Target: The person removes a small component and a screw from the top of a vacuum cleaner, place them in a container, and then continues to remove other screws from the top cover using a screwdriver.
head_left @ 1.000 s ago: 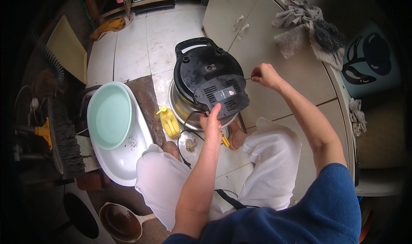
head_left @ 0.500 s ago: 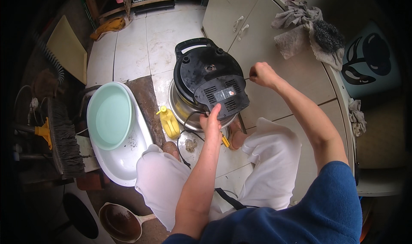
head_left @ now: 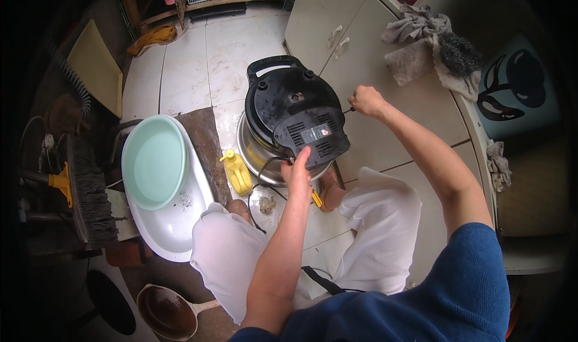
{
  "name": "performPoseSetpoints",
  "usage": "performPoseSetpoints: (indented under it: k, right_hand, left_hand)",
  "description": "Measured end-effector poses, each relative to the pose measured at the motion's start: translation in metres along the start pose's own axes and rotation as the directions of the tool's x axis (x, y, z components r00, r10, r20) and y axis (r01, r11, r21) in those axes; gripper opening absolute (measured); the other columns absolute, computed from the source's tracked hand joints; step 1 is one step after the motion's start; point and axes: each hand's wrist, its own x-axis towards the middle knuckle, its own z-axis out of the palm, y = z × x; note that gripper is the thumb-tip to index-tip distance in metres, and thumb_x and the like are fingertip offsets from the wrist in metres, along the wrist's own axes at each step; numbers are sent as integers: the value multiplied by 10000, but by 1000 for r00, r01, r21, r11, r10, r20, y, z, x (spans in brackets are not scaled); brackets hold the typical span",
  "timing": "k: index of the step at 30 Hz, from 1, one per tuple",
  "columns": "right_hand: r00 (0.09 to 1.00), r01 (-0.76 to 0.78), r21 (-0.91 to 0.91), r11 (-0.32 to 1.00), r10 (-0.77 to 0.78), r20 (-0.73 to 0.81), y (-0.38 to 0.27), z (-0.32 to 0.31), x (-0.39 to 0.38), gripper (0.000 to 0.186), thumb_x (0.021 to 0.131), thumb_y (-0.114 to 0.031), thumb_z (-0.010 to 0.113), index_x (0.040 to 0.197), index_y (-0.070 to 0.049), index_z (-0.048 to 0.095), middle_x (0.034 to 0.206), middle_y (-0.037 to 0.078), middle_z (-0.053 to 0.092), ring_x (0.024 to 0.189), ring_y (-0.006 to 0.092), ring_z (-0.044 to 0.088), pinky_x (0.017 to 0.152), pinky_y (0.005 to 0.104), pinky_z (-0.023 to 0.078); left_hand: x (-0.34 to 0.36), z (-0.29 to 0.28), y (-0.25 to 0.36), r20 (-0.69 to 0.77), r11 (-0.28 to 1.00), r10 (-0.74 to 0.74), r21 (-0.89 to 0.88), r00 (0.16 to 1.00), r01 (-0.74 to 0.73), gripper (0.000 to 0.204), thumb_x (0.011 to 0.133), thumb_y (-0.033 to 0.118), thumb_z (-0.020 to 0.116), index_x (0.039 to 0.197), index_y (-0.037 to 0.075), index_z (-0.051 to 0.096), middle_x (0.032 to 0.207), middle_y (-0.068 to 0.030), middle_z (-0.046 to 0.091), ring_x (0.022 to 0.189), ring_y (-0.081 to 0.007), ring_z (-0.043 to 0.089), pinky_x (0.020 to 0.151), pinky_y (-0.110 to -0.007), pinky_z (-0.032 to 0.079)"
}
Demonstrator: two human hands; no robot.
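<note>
A black electric cooker [head_left: 295, 95] is tipped over, its vented base with round feet and a label facing up. It sits over a shiny metal basin [head_left: 242, 140] between my feet. My left hand [head_left: 297, 173] grips the cooker's near edge, thumb laid on the base and the other fingers mostly hidden beneath. To the cooker's right, my right hand [head_left: 366, 101] is closed on a thin dark stick-like tool [head_left: 350, 110], whose visible end points at the cooker's side. Most of that tool is hidden in my fist. A black cord [head_left: 255, 179] hangs by the left hand.
A yellow bottle [head_left: 238, 173] stands left of the basin. Further left, a pale green bowl [head_left: 155, 161] of water sits in a white tub [head_left: 180, 237]. A yellow-handled object [head_left: 316, 198] lies by my foot. White cabinets [head_left: 373, 59] border the right; a pan [head_left: 168, 312] lies lower left.
My right hand has shifted slightly, and the dark end of its tool shows a little more clearly beside the cooker. My left hand keeps its grip.
</note>
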Motion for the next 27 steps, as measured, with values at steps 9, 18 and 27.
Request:
performPoseSetpoints:
  k: [9,18,27]
  right_hand:
    - [976,54,-195,979,-11,217,-15,-9,4,247,775,-97,610,989,-1,687,1042,186,675,997,354,646,831,400,532]
    - [975,217,-321,922,-221,24,-15,-3,-14,177,725,-15,641,897,-31,681,981,158,685,964,344,652,779,421,540]
    - [971,207,-212,955,-173,166,-27,-16,-22,234,776,-30,613,1001,-45,674,1074,179,660,1020,340,633,833,415,529]
  left_hand:
    - [2,-2,-1,-6,1000,13,-1,1000,-13,496,718,245,799,1052,58,483,830,-9,525,444,-42,328,361,-179,228]
    - [-2,1,2,-13,1000,7,0,1000,-7,524,724,229,796,1069,27,458,869,-37,535,439,-47,326,355,-189,222]
    - [-4,-1,6,-29,1000,4,-11,1000,-4,521,727,222,793,1071,30,452,880,-38,535,439,-45,321,358,-186,216]
